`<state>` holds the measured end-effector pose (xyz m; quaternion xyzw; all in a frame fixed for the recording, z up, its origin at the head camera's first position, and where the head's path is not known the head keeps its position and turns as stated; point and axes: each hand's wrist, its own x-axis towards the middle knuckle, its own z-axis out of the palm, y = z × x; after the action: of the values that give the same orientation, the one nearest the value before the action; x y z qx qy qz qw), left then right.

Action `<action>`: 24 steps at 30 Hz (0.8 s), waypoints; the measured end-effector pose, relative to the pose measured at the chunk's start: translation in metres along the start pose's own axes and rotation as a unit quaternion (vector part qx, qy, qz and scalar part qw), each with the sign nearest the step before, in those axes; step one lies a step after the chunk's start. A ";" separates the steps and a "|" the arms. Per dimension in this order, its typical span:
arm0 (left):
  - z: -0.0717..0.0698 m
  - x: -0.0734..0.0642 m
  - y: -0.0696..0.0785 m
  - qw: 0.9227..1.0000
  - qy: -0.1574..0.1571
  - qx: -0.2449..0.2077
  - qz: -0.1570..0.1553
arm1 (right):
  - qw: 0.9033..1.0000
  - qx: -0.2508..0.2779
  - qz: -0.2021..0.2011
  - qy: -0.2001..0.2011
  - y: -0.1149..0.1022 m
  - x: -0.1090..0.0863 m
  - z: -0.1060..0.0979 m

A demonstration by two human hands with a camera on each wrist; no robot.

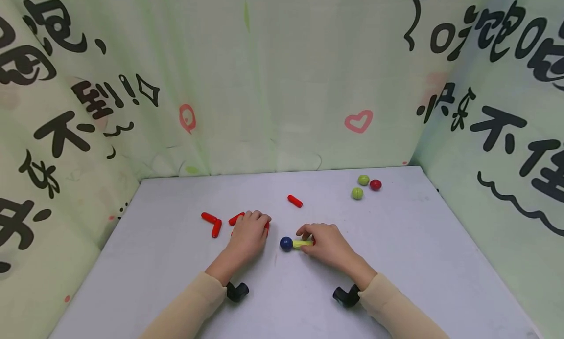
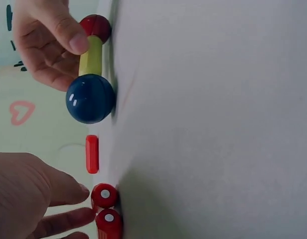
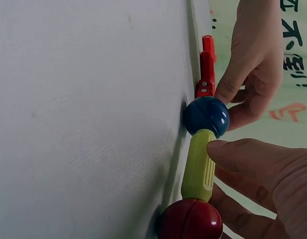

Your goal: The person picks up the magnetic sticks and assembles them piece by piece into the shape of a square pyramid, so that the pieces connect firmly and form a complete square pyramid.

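Note:
A yellow-green magnetic rod (image 3: 199, 167) lies on the table with a dark blue ball (image 1: 286, 244) on one end and a red ball (image 3: 191, 221) on the other. My right hand (image 1: 328, 243) pinches this rod, thumb on its near side and fingers behind. To the left, my left hand (image 1: 250, 233) is over two red rods, their end faces visible in the left wrist view. Its fingertips touch or nearly touch the upper rod (image 2: 104, 195) and the lower rod (image 2: 109, 224). From the head, the hand covers most of them.
Several more red rods, such as one rod (image 1: 216, 228), lie left of the left hand. A single red rod (image 1: 294, 201) lies beyond the blue ball. Two green balls (image 1: 357, 193) and another red ball (image 1: 375, 185) sit at the table's back right. Printed curtains surround the table (image 1: 396, 260).

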<state>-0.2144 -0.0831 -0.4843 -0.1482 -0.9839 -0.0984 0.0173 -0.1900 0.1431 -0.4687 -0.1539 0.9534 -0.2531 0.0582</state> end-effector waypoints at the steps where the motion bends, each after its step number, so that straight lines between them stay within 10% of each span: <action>1: 0.001 0.000 0.000 1.000 0.004 0.009 -0.003 | 1.000 0.001 0.000 0.000 0.000 0.000 0.000; 24: 0.001 -0.006 0.008 1.000 0.006 -0.002 0.012 | 0.994 0.058 0.086 -0.023 0.003 0.003 -0.003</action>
<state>-0.2060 -0.0770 -0.4837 -0.1590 -0.9818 -0.1010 0.0241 -0.1943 0.1462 -0.4677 -0.0734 0.9453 -0.2980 0.1104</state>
